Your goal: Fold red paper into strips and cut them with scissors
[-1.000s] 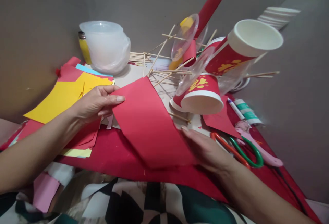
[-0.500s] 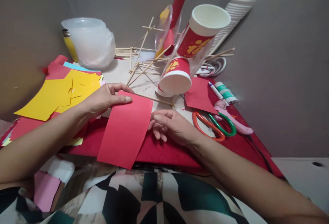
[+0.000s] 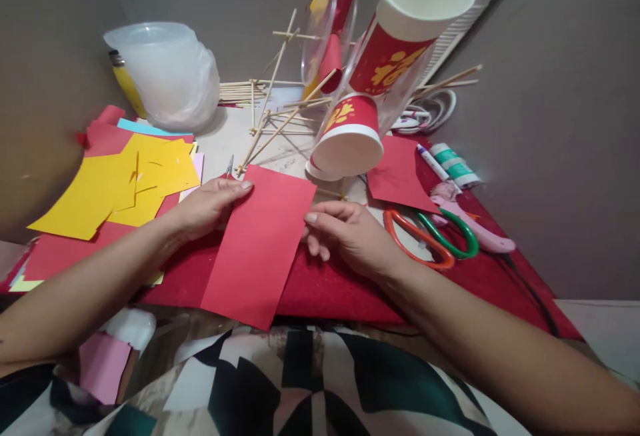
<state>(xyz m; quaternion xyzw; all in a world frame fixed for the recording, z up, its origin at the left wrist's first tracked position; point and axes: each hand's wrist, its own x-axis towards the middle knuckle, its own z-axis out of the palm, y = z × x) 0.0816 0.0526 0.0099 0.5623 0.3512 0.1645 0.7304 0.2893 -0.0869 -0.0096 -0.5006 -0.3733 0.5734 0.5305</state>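
A rectangular sheet of red paper (image 3: 260,246) hangs tilted over the front edge of the table, its lower end above my lap. My left hand (image 3: 215,203) pinches its upper left edge, thumb on top and the other fingers behind. At the right edge of the sheet, my right hand (image 3: 345,233) holds it between thumb and index finger, the other fingers curled below. Behind the sheet stand a frame of thin wooden sticks (image 3: 273,113) and two joined red and white paper cups (image 3: 395,56).
Yellow paper (image 3: 100,189) lies in a pile on the left, before a translucent plastic tub (image 3: 160,76). To the right are another red sheet (image 3: 397,173), orange-handled scissors (image 3: 420,243), green handles (image 3: 457,233), a pink tool (image 3: 480,229) and a roll of tape (image 3: 455,166).
The view has shifted a little. My left hand has slid to the sheet's upper left edge, its fingers now behind the paper. The right hand's thumb and index finger have moved up along the right edge.
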